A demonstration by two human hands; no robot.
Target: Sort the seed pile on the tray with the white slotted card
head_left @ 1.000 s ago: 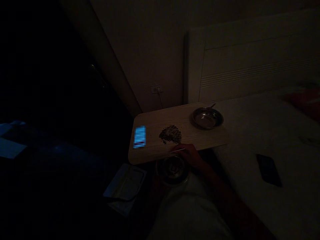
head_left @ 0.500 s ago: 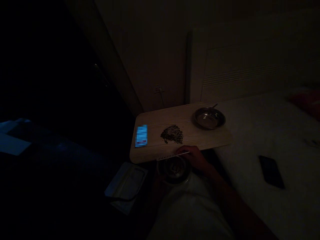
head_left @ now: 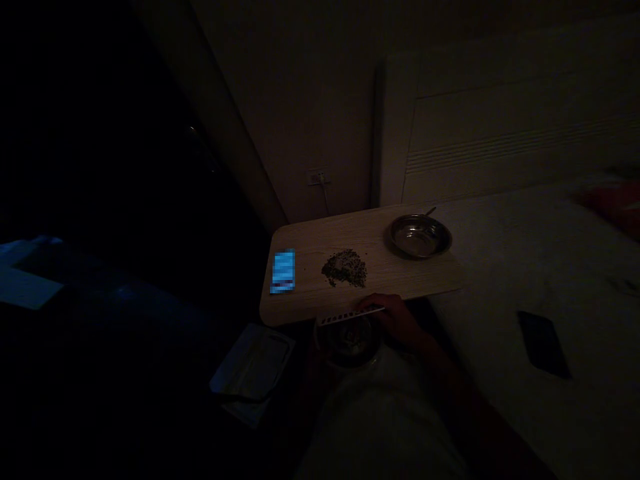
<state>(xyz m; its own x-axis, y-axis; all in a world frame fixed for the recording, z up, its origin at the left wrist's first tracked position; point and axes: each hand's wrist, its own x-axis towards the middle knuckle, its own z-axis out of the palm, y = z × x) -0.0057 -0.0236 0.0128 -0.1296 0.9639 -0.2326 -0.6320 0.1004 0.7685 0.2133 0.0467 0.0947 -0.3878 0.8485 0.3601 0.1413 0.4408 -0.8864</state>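
Observation:
The room is very dark. My right hand (head_left: 396, 319) is closed on a thin flat white strip (head_left: 350, 314) held level over a round bowl (head_left: 350, 340) just below the front edge of a small wooden table (head_left: 310, 303). On the table lies a pile of dark small grains (head_left: 344, 268), just beyond the strip. A lit phone (head_left: 283, 271) lies at the table's left, a metal bowl (head_left: 420, 237) at its right. My left hand is out of sight in the dark.
A bed with a pale sheet (head_left: 525, 267) lies to the right, with a dark phone (head_left: 544, 345) on it and a headboard (head_left: 500, 133) behind. A wall socket (head_left: 317, 178) is behind the table. A pale flat packet (head_left: 253, 363) lies lower left.
My right hand has drawn the white strip back from the table's front edge to above the lower bowl. The view shifted slightly.

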